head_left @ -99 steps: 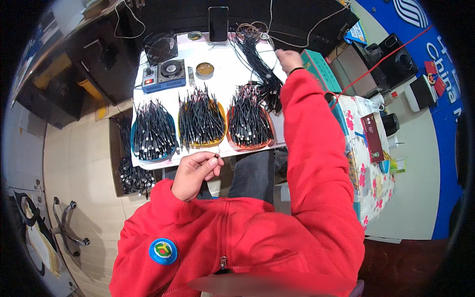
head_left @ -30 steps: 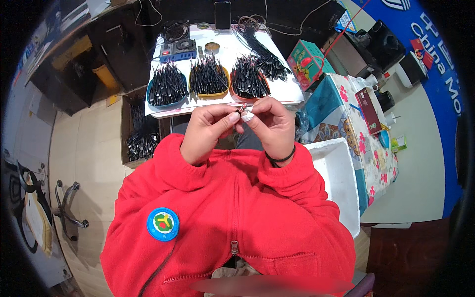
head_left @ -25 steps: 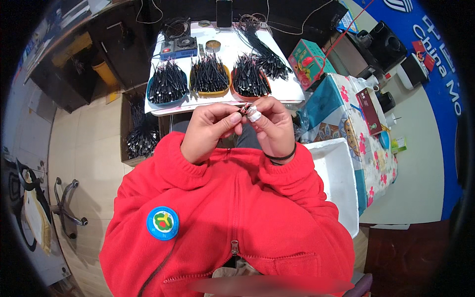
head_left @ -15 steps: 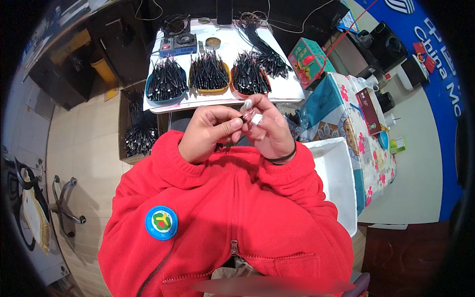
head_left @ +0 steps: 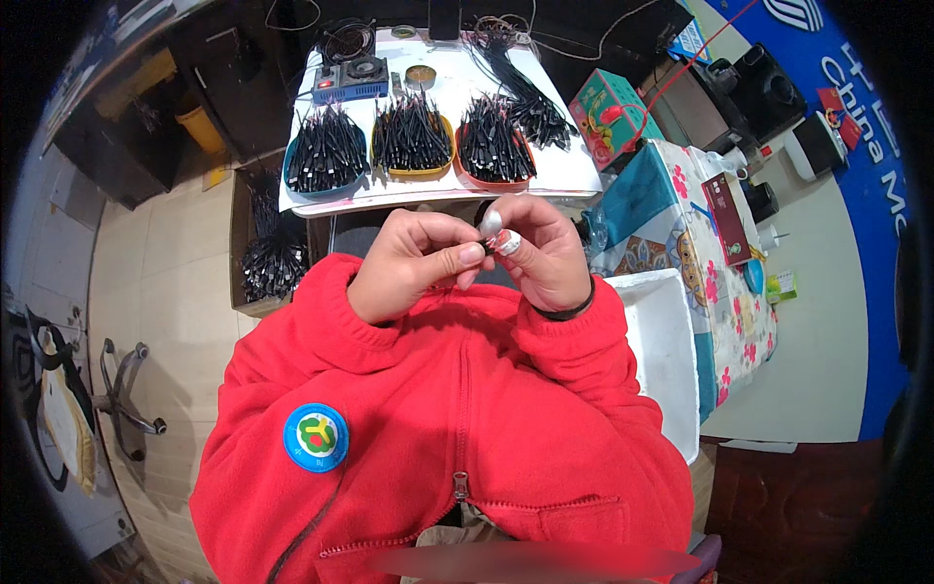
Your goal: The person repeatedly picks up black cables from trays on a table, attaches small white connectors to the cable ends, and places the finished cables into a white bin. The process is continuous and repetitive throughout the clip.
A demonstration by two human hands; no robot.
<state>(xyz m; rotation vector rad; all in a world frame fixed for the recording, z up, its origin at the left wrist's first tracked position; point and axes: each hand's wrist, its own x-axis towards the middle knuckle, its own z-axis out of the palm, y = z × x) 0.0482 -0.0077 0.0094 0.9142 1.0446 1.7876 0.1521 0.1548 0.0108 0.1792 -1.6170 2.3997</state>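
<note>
Just off the white table's (head_left: pixel 569 175) near edge, the left hand (head_left: pixel 423 263) pinched a black cable (head_left: pixel 488 244) by its sheath; the right hand (head_left: pixel 543 255), thumb and forefinger capped in white, grasped its bared reddish wires. The cable was probably light and flexible, its thin strands fragile, the sheath its safest hold. Rounded bowls (head_left: pixel 498 185) of similar cables (head_left: pixel 413 141) lined that edge.

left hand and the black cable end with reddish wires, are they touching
Touching: the head view shows the left hand pinching the black cable end between thumb and forefinger, with its reddish wires showing just beyond the pinch.
</note>
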